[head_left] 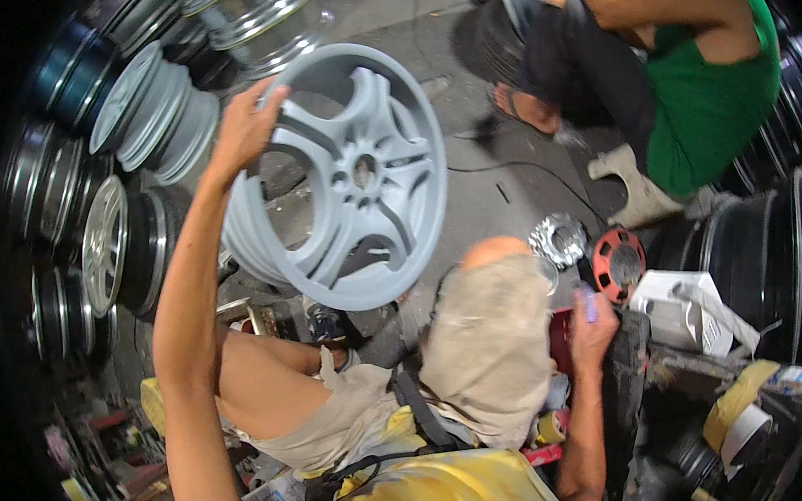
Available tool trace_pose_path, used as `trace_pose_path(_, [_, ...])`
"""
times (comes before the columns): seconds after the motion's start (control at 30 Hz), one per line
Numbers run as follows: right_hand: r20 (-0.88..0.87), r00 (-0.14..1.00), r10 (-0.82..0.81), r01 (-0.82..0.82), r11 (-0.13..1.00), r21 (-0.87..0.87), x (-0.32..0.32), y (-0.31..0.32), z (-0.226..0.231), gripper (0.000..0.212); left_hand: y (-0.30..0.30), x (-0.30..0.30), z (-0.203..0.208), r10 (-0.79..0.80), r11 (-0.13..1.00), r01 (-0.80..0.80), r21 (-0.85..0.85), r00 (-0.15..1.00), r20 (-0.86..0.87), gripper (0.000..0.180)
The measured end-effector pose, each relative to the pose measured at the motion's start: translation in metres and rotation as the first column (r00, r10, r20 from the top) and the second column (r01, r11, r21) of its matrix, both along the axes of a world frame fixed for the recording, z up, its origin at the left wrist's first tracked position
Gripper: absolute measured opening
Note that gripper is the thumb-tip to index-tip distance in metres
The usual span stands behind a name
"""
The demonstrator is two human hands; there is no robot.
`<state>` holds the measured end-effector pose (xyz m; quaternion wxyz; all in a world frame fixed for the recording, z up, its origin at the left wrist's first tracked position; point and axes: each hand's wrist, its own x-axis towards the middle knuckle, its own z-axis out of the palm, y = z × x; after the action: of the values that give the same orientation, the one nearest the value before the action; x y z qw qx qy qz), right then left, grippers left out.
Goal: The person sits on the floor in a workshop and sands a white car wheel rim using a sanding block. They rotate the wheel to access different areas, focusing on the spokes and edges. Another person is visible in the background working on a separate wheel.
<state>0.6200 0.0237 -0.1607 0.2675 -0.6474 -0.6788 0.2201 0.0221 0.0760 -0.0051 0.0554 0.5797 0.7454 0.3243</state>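
A grey, matte alloy wheel rim [353,206] stands tilted in front of me, left of centre, its spoked face turned up toward me. My left hand [248,126] is closed on its upper left edge, fingers hooked over the lip. On the right, my right hand [593,331] is closed beside my knee. A small translucent purplish thing [586,303] shows at its fingers; its kind is too blurred to tell. Close to that hand are a red slotted disc [619,266] and a shiny silver, crumpled-looking ring [560,240].
Several wheel rims [157,112] are stacked along the left. A co-worker in a green top [712,113] sits at the upper right by a low stool [630,186]. Dark wheel barrels [758,263] and a white box [687,309] stand at right. A thin cable [526,164] crosses the floor.
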Motion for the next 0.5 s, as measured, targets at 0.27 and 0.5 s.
trace_pose_path(0.27, [-0.277,0.804,0.525,-0.484,0.850,0.208,-0.162,0.087,0.154,0.025,-0.035,0.014,0.012,-0.031,0.999,0.026,0.038,0.992,0.122,0.042])
trace_pose_path(0.5, [0.446,0.244,0.861,-0.949,0.117,0.292,-0.312,0.103,0.044,0.035,-0.063,0.002,0.016,-0.104,0.992,0.090,0.085,0.977,0.187,0.037])
